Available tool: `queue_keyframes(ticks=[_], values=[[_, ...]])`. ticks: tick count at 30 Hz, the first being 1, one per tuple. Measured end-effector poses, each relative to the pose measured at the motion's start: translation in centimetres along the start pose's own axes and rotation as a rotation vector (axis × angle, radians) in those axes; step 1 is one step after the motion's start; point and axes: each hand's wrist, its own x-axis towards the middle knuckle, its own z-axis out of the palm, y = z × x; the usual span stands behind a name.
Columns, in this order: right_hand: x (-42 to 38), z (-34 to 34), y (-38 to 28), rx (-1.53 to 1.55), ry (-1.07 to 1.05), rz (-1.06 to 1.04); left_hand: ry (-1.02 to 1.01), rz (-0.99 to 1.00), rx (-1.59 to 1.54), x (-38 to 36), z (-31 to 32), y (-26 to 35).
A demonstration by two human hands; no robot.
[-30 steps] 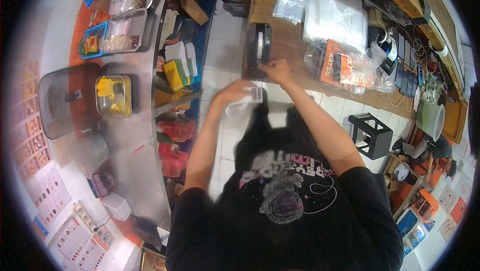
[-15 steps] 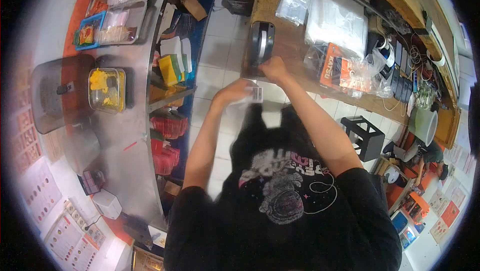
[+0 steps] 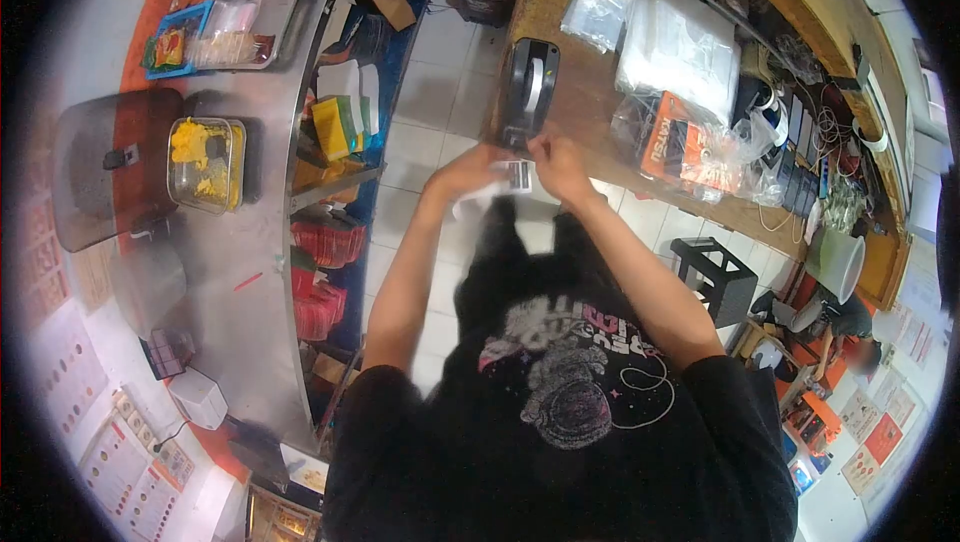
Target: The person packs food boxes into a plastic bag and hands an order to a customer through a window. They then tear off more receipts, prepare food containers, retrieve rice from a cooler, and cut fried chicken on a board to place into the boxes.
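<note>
My left hand (image 3: 468, 174) is closed on a small white paper label (image 3: 519, 178) with dark print, which hangs just past the fingertips. Part of the paper is blurred. My right hand (image 3: 562, 168) is pinched near the front end of a black tape dispenser (image 3: 520, 124); whatever lies between its fingertips is too small to make out. A pale tape roll (image 3: 536, 84) sits in the dispenser, at the corner of the wooden table (image 3: 585, 77). Both hands are close together, with the label between them.
Clear plastic bags (image 3: 680, 47) and an orange printed package (image 3: 672, 137) lie on the table. On the left, a steel counter (image 3: 225, 312) carries a glass container of yellow food (image 3: 207, 164). A black stool (image 3: 712, 280) stands at right. Another person (image 3: 848, 320) is at far right.
My right hand has drawn back slightly from the dispenser towards me, its fingers now pinched. My left hand, with the label, has risen a little. The view has shifted slightly.
</note>
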Motion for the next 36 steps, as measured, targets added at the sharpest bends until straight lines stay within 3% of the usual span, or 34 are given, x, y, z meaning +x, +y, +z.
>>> queue_keyframes(ticks=[3,6,8,12,15,21,30,36], values=[[-3.4,0.3,0.6,0.055,-0.114,-0.004,0.000,0.013,-0.023,0.6,-0.1,-0.1],[-6.3,1.5,2.2,0.054,-0.129,-0.120,-0.041,0.134,-0.286,1.2,-0.2,-2.0],[-7.1,1.3,1.9,0.154,-0.267,0.100,-0.137,-0.049,-0.480,0.4,-0.7,-0.2],[-6.3,1.6,3.1,0.415,-0.344,0.314,-0.055,-0.059,-0.462,0.6,0.6,0.5],[-6.7,2.0,3.3,0.638,-0.286,0.423,0.062,-0.014,-0.199,1.2,1.3,-0.8],[-6.0,1.4,4.7,0.688,-0.451,0.392,0.233,-0.048,-0.100,1.3,2.2,-0.5],[-6.4,1.4,4.9,0.918,-0.382,0.502,0.295,0.012,-0.015,1.6,2.1,-1.3],[-6.3,2.2,6.0,0.803,-0.400,0.432,0.283,-0.048,-0.078,1.7,2.2,-1.6]])
